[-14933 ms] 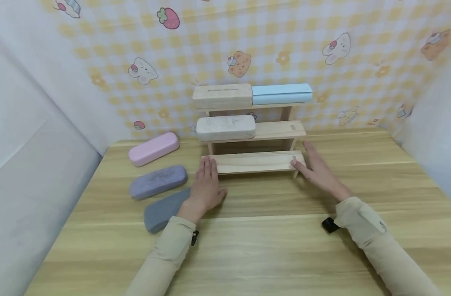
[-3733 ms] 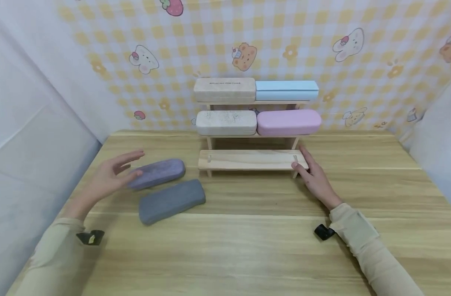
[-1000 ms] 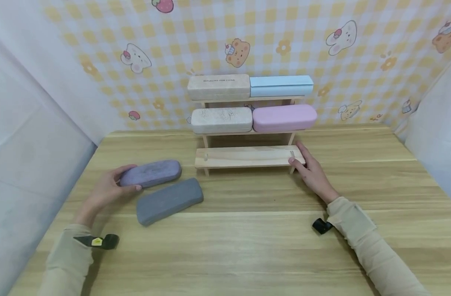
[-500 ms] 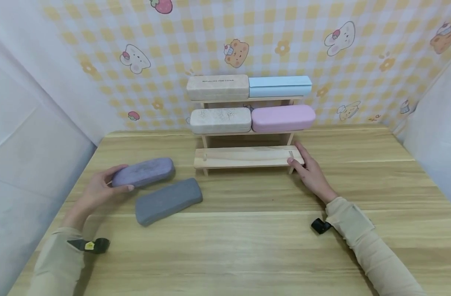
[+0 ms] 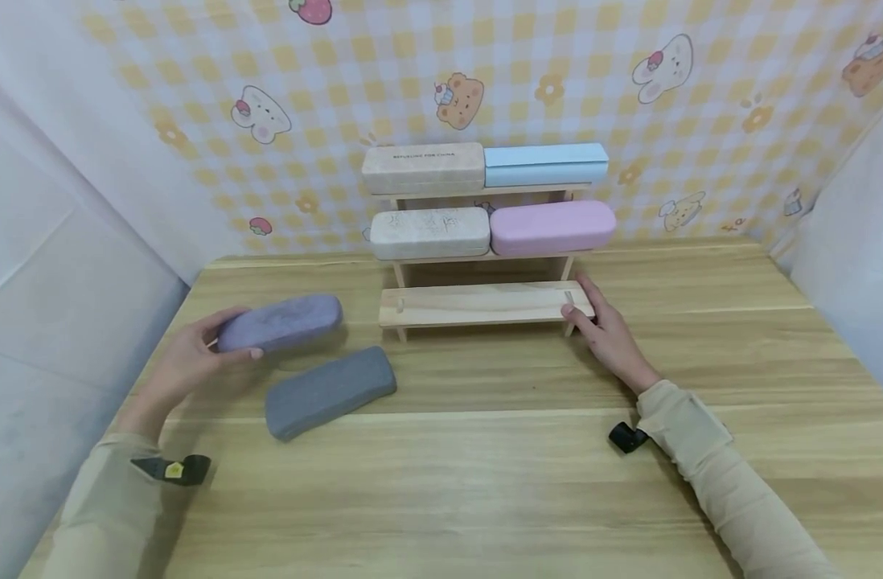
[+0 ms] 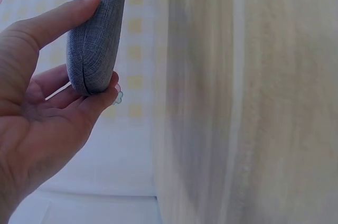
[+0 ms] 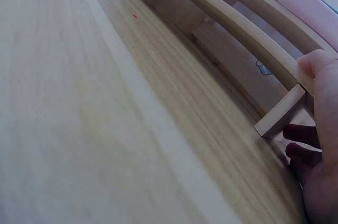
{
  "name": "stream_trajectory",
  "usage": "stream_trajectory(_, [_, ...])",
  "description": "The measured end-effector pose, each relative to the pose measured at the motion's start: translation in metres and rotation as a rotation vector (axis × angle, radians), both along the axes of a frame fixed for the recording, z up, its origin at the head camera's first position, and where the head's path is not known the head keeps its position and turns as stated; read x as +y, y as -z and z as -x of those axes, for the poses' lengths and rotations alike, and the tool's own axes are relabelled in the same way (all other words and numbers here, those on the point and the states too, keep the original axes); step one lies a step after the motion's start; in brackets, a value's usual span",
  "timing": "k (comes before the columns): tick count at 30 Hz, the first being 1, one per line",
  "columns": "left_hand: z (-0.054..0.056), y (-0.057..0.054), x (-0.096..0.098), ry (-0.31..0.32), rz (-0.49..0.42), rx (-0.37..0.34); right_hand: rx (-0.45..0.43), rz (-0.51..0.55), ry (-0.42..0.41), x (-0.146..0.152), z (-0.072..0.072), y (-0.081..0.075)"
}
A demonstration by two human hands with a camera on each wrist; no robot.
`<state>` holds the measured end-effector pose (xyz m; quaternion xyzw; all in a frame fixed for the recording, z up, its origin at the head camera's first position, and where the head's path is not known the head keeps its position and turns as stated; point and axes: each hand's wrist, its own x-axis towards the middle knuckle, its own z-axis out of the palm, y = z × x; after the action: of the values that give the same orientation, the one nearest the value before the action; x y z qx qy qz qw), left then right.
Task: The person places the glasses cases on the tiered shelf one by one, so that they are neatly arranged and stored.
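My left hand (image 5: 188, 359) grips the left end of a purple glasses case (image 5: 282, 322), thumb on the near side. The left wrist view shows the case (image 6: 97, 39) as blue-grey woven cloth with a seam, raised above the table. A grey glasses case (image 5: 331, 392) lies slantwise on the table just in front. Over at the three-tier wooden rack (image 5: 485, 305), my right hand (image 5: 613, 342) holds the right end of the lowest shelf, thumb on top. In the right wrist view its other fingers curl by the rack's leg (image 7: 282, 112).
On the top tier sit a beige glasses case (image 5: 423, 169) and a light blue one (image 5: 546, 166). The middle tier bears a whitish case (image 5: 430, 234) and a pink one (image 5: 553, 227). A checked cloth (image 5: 384, 80) hangs behind the wooden table (image 5: 499, 482).
Earlier the pink case moved from the table to the middle tier. Since then my left hand has taken hold of the purple case and lifted it. The right hand keeps its hold.
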<state>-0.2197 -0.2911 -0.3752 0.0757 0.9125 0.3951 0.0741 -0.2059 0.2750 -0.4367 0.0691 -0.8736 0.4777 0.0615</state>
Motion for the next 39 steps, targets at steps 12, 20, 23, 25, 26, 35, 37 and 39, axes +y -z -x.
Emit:
stream_trajectory(12, [-0.001,-0.02,0.026,0.01,-0.085,0.043,-0.001,-0.009,0.009,0.0,-0.002,-0.003])
stream_trajectory(20, [0.008,-0.022,0.044,0.034,-0.101,0.057,0.003,-0.006,0.011,0.0,-0.002,-0.003])
stream_trajectory(23, [0.011,-0.022,0.05,0.055,-0.11,0.066,0.001,-0.008,0.013,0.0,-0.001,-0.003])
stream_trajectory(25, [0.012,-0.022,0.054,0.07,-0.104,0.074,-0.001,-0.009,0.013,0.0,-0.001,-0.003])
stream_trajectory(26, [0.013,-0.023,0.056,0.076,-0.101,0.078,-0.003,-0.01,0.013,-0.001,-0.001,-0.003])
stream_trajectory(35, [0.019,-0.026,0.075,0.119,-0.081,0.096,-0.026,-0.011,0.031,-0.002,0.0,-0.004])
stream_trajectory(37, [0.02,-0.025,0.079,0.126,-0.082,0.1,-0.024,-0.009,0.03,-0.002,0.0,-0.004])
stream_trajectory(39, [0.022,-0.024,0.084,0.134,-0.082,0.104,-0.021,-0.01,0.027,-0.002,0.0,-0.004])
